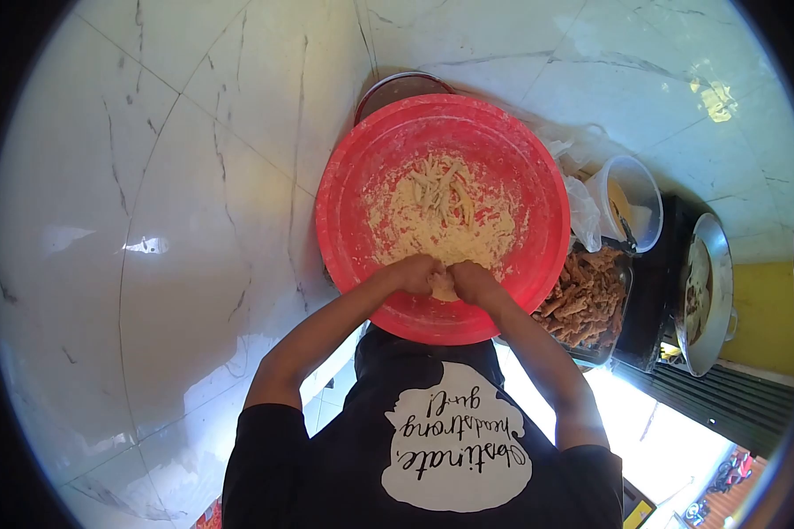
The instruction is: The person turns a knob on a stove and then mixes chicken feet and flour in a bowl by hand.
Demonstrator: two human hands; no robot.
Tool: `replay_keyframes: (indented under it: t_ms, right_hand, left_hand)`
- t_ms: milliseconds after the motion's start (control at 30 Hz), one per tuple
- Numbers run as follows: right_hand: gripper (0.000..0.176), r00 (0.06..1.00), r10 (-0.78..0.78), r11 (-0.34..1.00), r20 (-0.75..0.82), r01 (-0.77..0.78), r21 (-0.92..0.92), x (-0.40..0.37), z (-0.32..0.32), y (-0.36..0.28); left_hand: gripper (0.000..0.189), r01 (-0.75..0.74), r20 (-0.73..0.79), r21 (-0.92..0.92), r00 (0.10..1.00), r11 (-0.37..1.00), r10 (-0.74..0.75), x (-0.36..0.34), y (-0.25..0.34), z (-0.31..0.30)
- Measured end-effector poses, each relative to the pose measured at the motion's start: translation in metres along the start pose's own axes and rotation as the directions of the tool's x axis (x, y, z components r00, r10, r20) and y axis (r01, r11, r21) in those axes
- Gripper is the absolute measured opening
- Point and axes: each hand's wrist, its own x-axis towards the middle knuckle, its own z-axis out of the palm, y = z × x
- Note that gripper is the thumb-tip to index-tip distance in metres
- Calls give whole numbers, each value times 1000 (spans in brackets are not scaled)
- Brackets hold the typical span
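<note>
A large red basin point(344, 203) holds pale flour point(397, 216) spread over its bottom, with several floured strips point(444, 187) heaped near the middle. Over the near part of the basin, my left hand point(418, 274) and my right hand point(473, 283) are side by side, their fingers closed. Between them is a small pale, floured piece point(444, 286), partly covered by the fingers; both hands seem to grip it. The fingertips are partly hidden.
Right of the basin, a glass tray holds brown fried pieces point(587, 295). Behind it stand a clear plastic tub point(648, 207) and plastic bags point(582, 207). Farther right, a wide metal pan point(722, 291) sits on a black stove point(657, 291). Tiled walls point(194, 176) rise around.
</note>
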Motion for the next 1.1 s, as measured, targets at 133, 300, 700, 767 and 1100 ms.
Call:
replay_keyframes:
  t_ms: [133,300,700,767,1100]
  right_hand:
    - [28,981,-11,998,192,0,61,6,-3,5]
    - [41,954,-127,953,270,42,301,-6,-18,7]
    - [25,969,-106,971,225,53,233,-2,-9,14]
    - [23,963,-132,962,236,67,266,-5,-12,12]
    - [29,987,-11,999,-161,16,29,0,-3,17]
  left_hand:
    - [44,39,212,15,976,999,-42,-2,11,10]
    - [31,65,253,37,965,997,-73,-4,16,5]
    - [27,-11,230,-171,972,985,50,-5,16,-4]
    - [25,21,275,-98,961,995,7,-4,17,-5]
    - [29,389,123,246,896,888,-426,-4,8,0]
